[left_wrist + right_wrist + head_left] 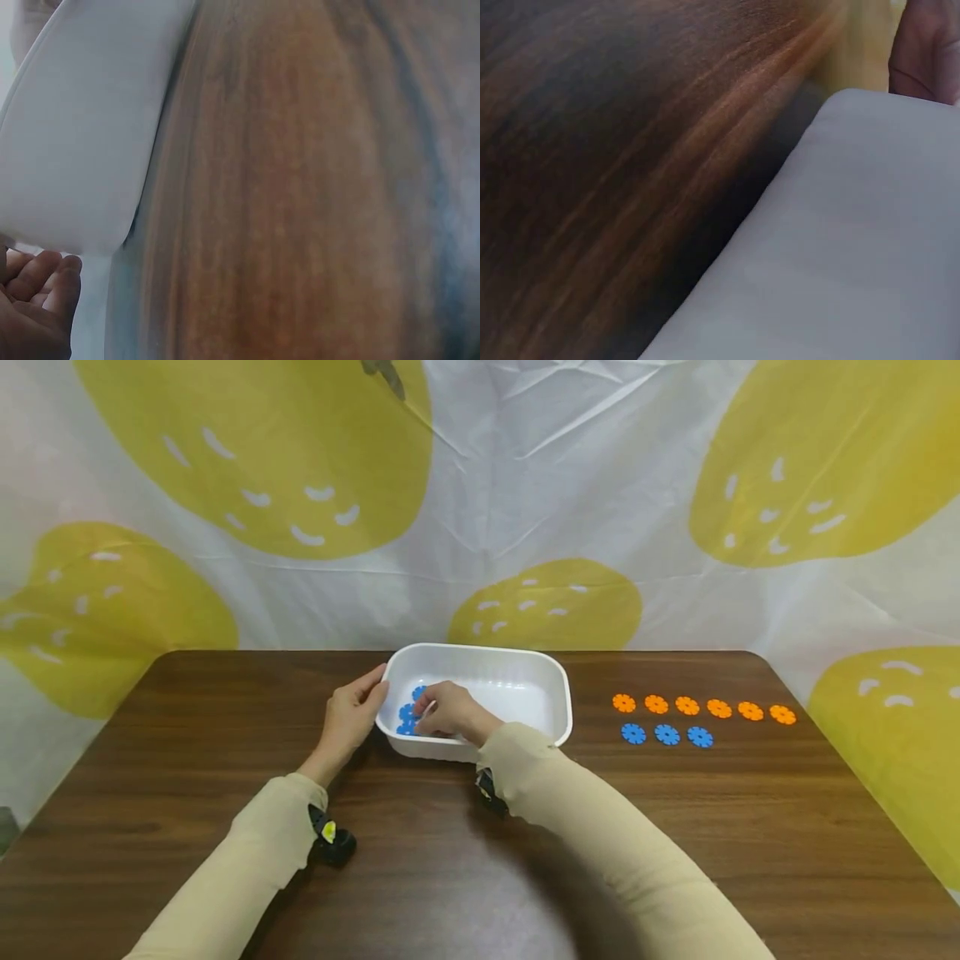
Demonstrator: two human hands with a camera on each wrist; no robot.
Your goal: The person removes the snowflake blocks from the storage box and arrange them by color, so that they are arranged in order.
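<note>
A white plastic tray [519, 695] sits near the far edge of the table, with several blue notched discs [407, 713] gathered in its left end. My left hand [349, 713] holds the tray's left end, thumb close to the rim. In the left wrist view, the fingers [51, 289] curl beside the tray's outer wall. Over the near rim reaches my right hand [454, 711], its bent fingertips right at the blue discs. I cannot tell whether a disc is pinched between them. The right wrist view shows mostly the tray's outer wall [840, 247].
Right of the tray, several orange notched discs [687, 706] form a row on the brown wooden table [420, 877]. Three blue discs [667, 734] lie in a second row nearer me. A white cloth with yellow fruit shapes [487, 527] hangs behind the table.
</note>
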